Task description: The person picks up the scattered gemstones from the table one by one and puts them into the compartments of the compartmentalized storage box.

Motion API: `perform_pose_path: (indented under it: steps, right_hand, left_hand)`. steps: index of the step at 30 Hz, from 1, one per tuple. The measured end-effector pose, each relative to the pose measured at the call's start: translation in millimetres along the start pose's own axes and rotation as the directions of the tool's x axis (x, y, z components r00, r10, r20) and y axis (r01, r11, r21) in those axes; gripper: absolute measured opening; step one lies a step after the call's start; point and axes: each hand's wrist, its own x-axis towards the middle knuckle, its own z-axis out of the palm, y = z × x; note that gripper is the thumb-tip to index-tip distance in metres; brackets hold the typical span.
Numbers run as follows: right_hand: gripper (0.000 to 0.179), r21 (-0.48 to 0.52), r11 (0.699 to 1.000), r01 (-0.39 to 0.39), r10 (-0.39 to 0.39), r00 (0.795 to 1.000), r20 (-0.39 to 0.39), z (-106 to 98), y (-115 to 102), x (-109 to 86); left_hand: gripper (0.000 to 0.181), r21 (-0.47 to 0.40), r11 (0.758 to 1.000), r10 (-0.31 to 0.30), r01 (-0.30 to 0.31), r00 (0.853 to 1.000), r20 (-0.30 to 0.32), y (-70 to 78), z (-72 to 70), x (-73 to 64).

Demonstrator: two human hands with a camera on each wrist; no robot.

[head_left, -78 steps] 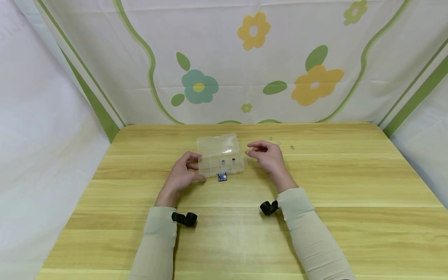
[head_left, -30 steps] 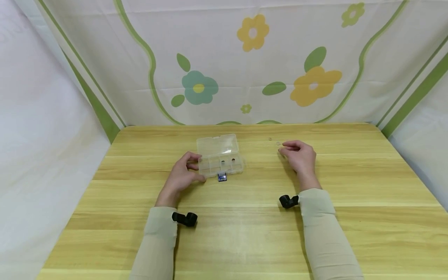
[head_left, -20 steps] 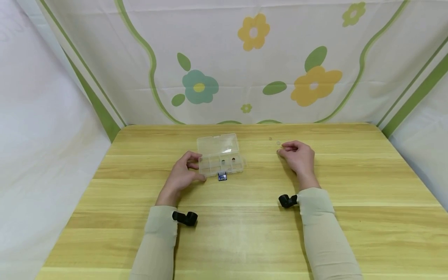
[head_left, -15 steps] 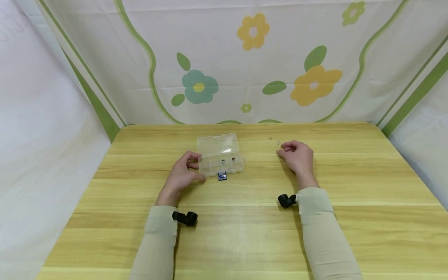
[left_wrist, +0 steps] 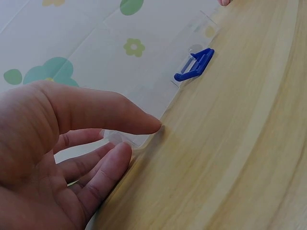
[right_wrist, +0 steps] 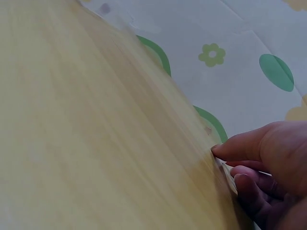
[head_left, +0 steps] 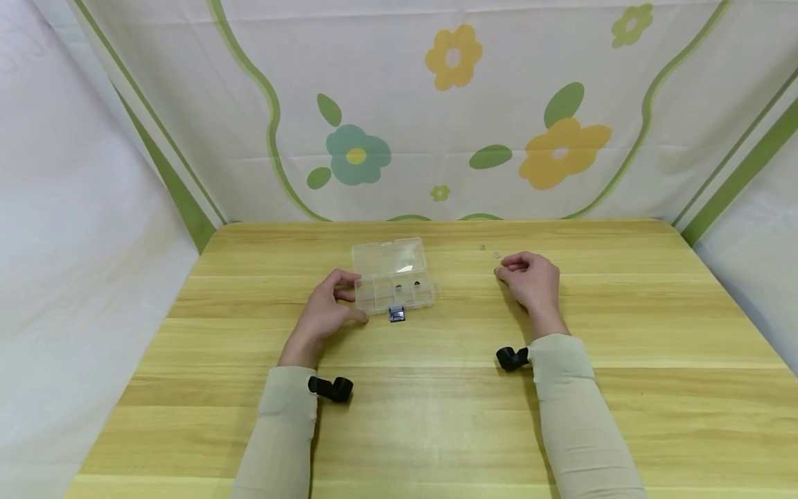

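Observation:
A clear plastic compartment box lies on the table with its lid raised at the back. Its blue latch juts out from the front. Two small dark pieces show in its right-hand compartments. My left hand grips the box's left end, thumb along the front edge and fingers at the far side. My right hand is low over the table to the right, thumb and fingers bent close together; I cannot tell whether anything is between them. A tiny clear piece lies just beyond its fingertips.
Another tiny clear piece is on the wooden table, farther back and left of the right hand. A white flowered cloth hangs behind the table's back edge. Black wrist cameras stick out inward from both sleeves.
My right hand has moved rightward from beside the box to the tiny clear pieces and stayed there. The rightmost piece has dropped from sight at that hand. My left hand keeps its grip.

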Motion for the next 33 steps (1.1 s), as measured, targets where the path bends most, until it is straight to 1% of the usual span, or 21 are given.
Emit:
perform_pose_path:
  steps: [6,10,33]
  right_hand:
    - [0.029,0.001,1.000,0.008,-0.008,1.000,-0.007,0.1,1.0,0.0]
    - [0.030,0.005,1.000,0.000,0.000,1.000,0.000,-0.5,0.6,0.0]
    - [0.027,-0.013,1.000,0.022,-0.022,1.000,-0.010,-0.7,2.0,-0.4]
  left_hand:
    - [0.074,-0.001,1.000,0.004,-0.004,1.000,-0.001,-0.4,0.5,0.6]
    - [0.074,0.002,1.000,0.008,-0.008,1.000,-0.002,-0.4,0.8,0.5]
    - [0.073,-0.006,1.000,-0.002,0.002,1.000,0.000,-0.6,1.4,0.1]
